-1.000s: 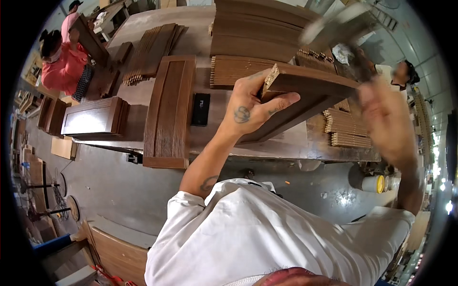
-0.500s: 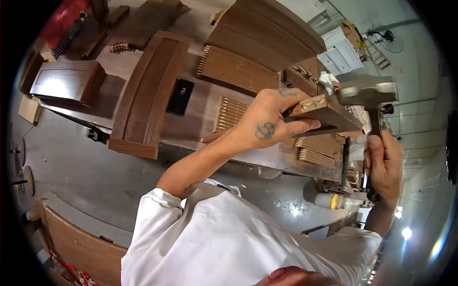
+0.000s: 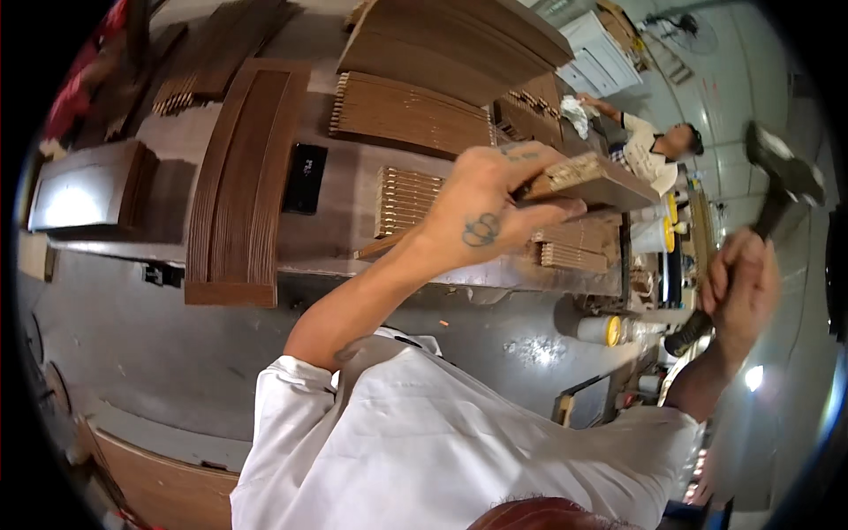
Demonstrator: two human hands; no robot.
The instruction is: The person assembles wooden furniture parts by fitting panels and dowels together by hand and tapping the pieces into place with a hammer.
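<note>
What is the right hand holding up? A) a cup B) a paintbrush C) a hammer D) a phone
C: the right hand grips the dark handle of a hammer, its head raised up high, while the left hand holds a wood piece at the table.

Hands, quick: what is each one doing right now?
Left hand: closed on the end of a brown wooden board over the workbench.
Right hand: closed around a hammer handle, raised.
</note>
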